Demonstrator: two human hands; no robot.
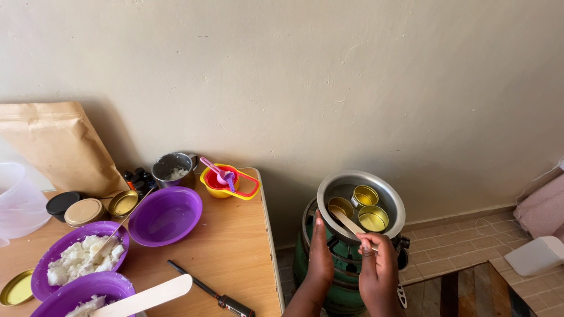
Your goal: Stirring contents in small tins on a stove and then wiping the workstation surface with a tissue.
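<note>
A metal pot [385,196] sits on a green gas burner [338,267] beside the table. Three small gold tins [365,195] stand inside the pot. My right hand [376,264] grips a flat wooden stick [348,223] whose far end reaches into the pot by the left tin. My left hand [321,255] rests flat against the pot's near left rim, fingers together.
A wooden table [229,246] on the left carries purple bowls [165,215], one with white chunks [85,255], a metal cup [173,167], nested coloured measuring cups [228,181], a brown paper bag [59,144], lids, a probe thermometer [211,290] and a wooden spatula [147,297]. A white box [534,255] lies on the tiled floor.
</note>
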